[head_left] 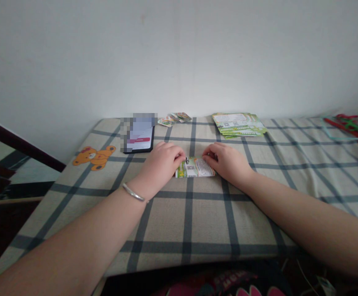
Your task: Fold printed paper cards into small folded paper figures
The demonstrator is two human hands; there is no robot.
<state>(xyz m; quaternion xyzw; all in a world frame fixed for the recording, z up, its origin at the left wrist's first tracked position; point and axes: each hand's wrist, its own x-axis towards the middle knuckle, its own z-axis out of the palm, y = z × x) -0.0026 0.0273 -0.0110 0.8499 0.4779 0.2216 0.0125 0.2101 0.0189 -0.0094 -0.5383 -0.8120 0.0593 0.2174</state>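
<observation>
Where the cloth-covered worktop [210, 218] stretches before you, the printed leaflet [194, 168] lies between your hands, near the middle. Your left hand [163, 162] has its fingers closed on the leaflet's left side towards the far corner; your right hand [228, 161] has its fingers closed at the right side likewise. It looks like thin, light paper, likely flexible, easily creased and perhaps slick, so a gentle pinch at both side edges should suit it. Farther off, left, lie the bear picture [94, 158] and a phone [140, 139]; at the far side, small printed pieces [167, 121] and, rightward, a leaflet stack [239, 124].
</observation>
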